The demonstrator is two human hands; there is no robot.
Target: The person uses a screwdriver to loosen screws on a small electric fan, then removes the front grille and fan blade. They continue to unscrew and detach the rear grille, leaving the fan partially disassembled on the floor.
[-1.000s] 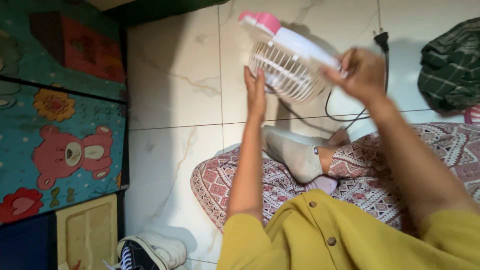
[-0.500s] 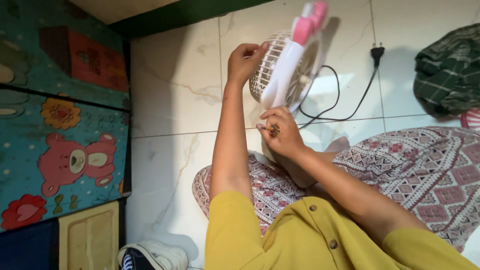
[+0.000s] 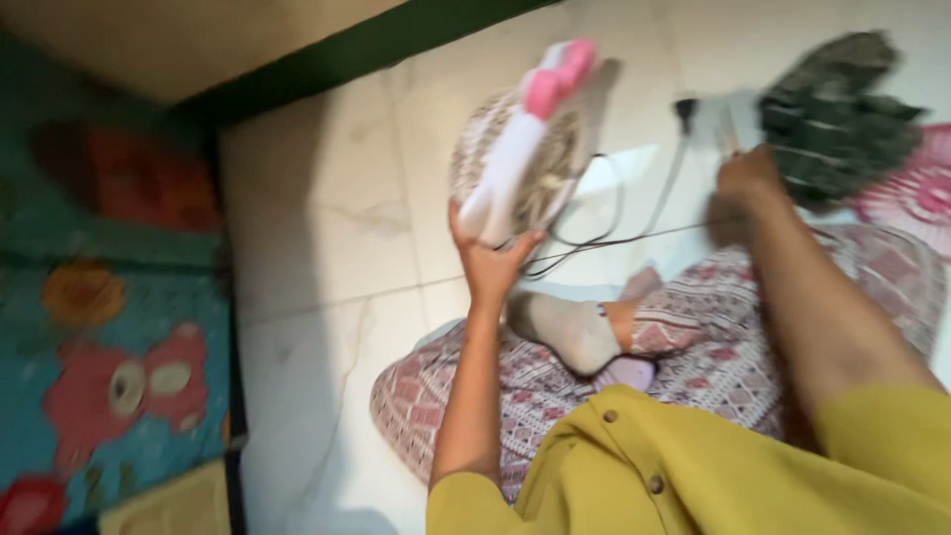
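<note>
Now left hand (image 3: pixel 492 260) around fan (image 3: pixel 525 159)

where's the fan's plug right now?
Head view, upper right: the black plug lies on the white tiled floor, just left of the dark green cloth and above the right hand. The picture is blurred.

The left hand (image 3: pixel 492 260) is gripping from below, arm raised straight, fingers curling upward. The right hand (image 3: pixel 748 176) is reaching far out, arm extended, fingers blurred and closing loosely.
</note>
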